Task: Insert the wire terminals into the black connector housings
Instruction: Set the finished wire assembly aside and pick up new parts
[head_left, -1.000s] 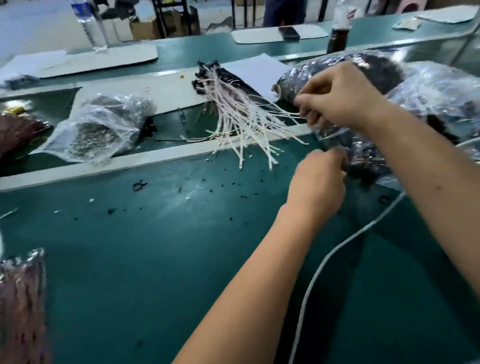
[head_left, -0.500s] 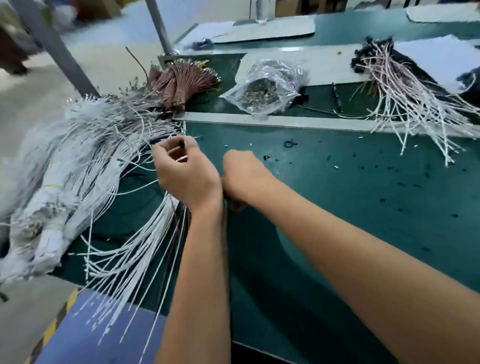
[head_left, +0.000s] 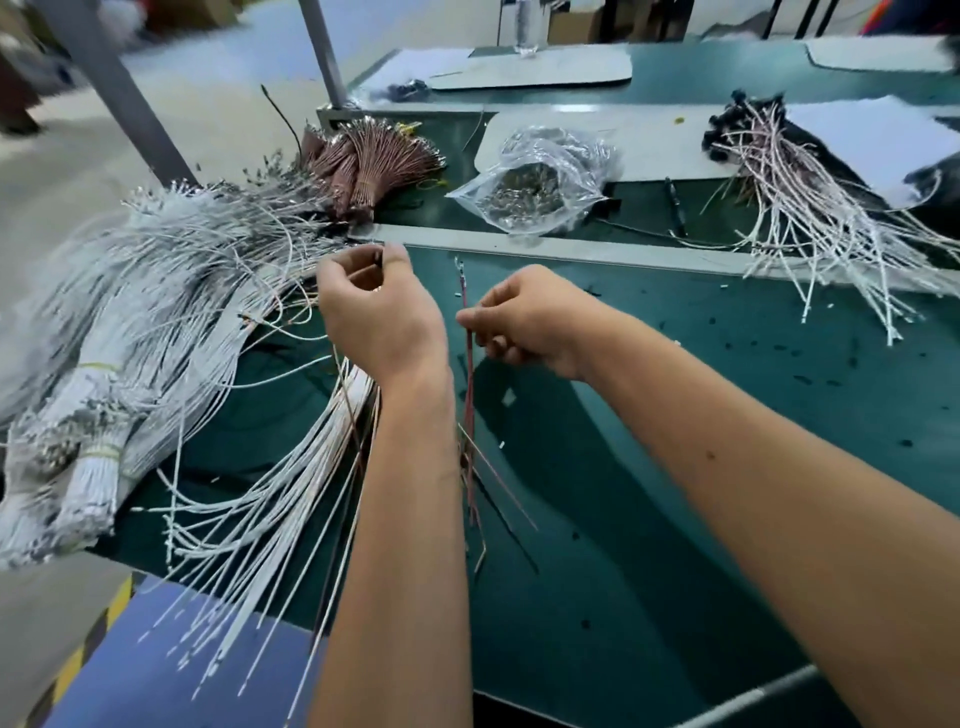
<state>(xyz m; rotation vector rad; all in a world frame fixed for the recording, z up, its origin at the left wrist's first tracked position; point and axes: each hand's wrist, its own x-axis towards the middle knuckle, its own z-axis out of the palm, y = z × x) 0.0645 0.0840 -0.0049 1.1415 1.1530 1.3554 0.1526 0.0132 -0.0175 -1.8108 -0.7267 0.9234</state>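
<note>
Red wire (head_left: 469, 374) now raised, pinched by right hand (head_left: 524, 318), beside left hand (head_left: 379, 312)

Both forearms run out of frame at 6 and 5 o'clock. Left hand (head_left: 382, 322): fingertips curled over near the thumb, whatever they pinch too small to make out. Right hand (head_left: 524, 322): fingers folded under, hiding the grip on the red wire (head_left: 468, 384); the terminal at its top end is tiny, shape unclear. White wire bundles (head_left: 119, 332) at 9 o'clock smear with motion blur and are cut by the left edge. Contents of the clear bag (head_left: 535, 182) unreadable (small metallic bits, perhaps). Dark mass (head_left: 935, 182) at 2 o'clock cropped.
</note>
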